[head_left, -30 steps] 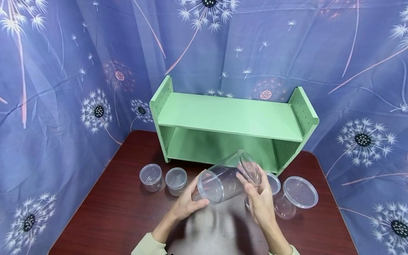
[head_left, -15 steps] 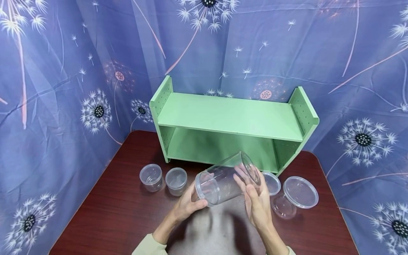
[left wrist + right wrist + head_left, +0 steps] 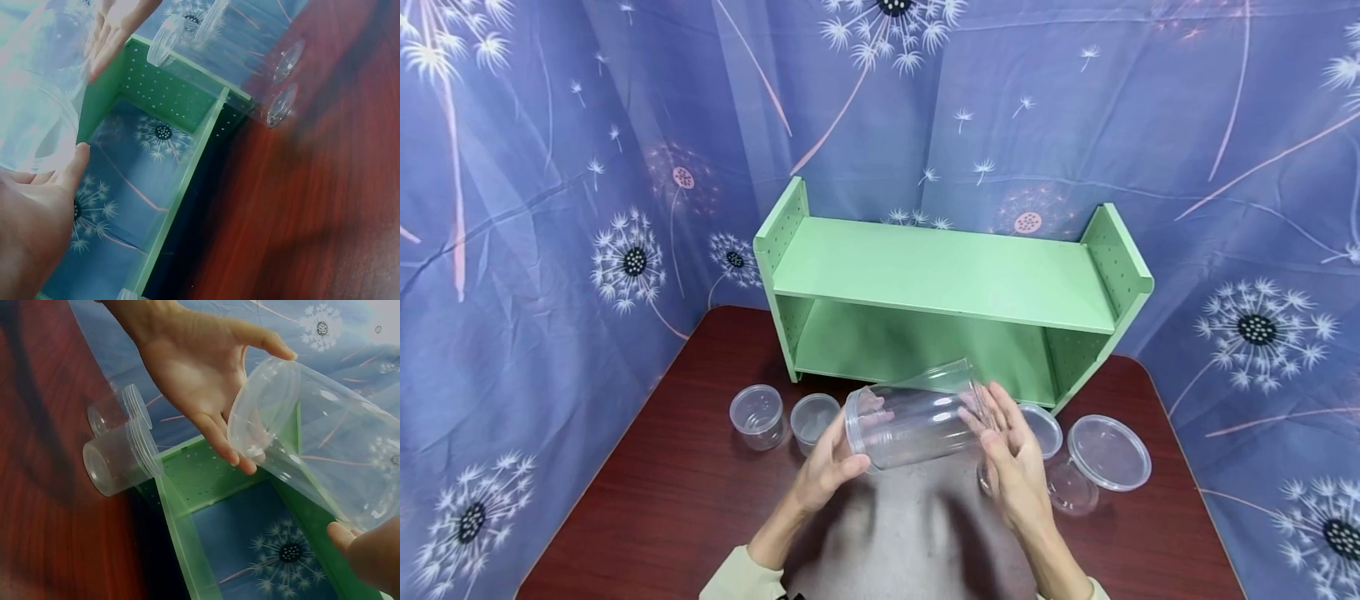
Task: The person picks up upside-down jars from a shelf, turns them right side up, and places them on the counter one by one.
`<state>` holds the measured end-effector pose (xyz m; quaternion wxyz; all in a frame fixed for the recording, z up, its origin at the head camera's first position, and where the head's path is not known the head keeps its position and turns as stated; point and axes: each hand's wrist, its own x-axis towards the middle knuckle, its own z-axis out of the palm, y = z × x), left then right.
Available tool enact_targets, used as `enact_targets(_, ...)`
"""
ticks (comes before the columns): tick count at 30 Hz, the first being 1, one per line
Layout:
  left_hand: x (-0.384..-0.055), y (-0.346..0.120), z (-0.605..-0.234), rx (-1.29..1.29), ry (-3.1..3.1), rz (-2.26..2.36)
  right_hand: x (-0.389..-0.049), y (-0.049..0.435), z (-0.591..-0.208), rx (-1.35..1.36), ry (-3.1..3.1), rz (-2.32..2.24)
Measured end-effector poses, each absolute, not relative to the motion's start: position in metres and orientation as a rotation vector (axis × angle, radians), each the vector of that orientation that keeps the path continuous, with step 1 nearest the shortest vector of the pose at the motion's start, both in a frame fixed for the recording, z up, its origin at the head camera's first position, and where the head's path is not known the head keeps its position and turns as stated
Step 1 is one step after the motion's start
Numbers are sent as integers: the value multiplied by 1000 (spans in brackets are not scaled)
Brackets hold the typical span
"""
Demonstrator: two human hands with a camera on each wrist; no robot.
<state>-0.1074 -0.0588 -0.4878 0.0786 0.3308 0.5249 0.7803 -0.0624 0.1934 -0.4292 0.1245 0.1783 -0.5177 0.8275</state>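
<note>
Both hands hold a large, clear plastic jar (image 3: 917, 421) over the table, lying nearly on its side in the air in front of the shelf. Its ribbed rim end points left, where my left hand (image 3: 826, 471) has the thumb in front and the fingers behind, seen through the clear wall. At the other end my right hand (image 3: 1013, 467) grips the jar, thumb on the near side and fingers round the far side. The right wrist view shows the rim end (image 3: 262, 409) against my left hand (image 3: 200, 369), while my right hand (image 3: 378, 553) supports the opposite end.
A green two-tier shelf (image 3: 940, 271) stands at the back of the dark red table (image 3: 647, 492). Two small clear lidded tubs (image 3: 757, 417) (image 3: 814, 419) stand left of the hands. At the right are clear containers with wide round lids (image 3: 1108, 452) (image 3: 1041, 429). Patterned blue cloth (image 3: 625, 125) hangs behind.
The jar has turned to lie more level, its rim end shifting left and slightly up. My left hand has moved a little left with it; the right hand still holds the other end.
</note>
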Motion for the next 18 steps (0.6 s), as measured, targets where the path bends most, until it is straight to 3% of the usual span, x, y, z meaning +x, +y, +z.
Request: enact_targets(18, -116, -87, -477, 943, 1625, 2314, -69, 228, -408, 565, -1701, 2168)
